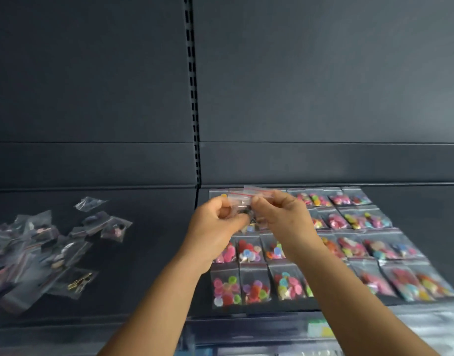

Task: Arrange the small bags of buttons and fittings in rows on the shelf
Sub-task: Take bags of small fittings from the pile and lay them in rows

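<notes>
While your two hands meet above the shelf, head view, note the following: your left hand and right hand are raised together over the back of the laid-out rows, each with fingers curled and pinching the same small clear bags, a few held overlapping, red zip strips along their tops. Left grip clamped on the lower left part of those bags, right grip clamped on the upper right edge; contents look dark and small, too blurred to name. Below and to the right of your hands, the rows of bags lie flat on the dark shelf, edge to edge, roughly four rows deep, filled with bright buttons in pink, red, green, blue and yellow. Your forearms cross over the left columns of these rows and hide part of them. Well apart to the left, a loose pile of bags sits unsorted on the same shelf surface, bags overlapping at all angles; one near the front of the pile holds gold-coloured metal fittings, others hold pale or pink pieces. Behind everything stands a dark back panel, split by a slotted upright strip. At the bottom edge, a lower level shows blurred packaged goods.
</notes>
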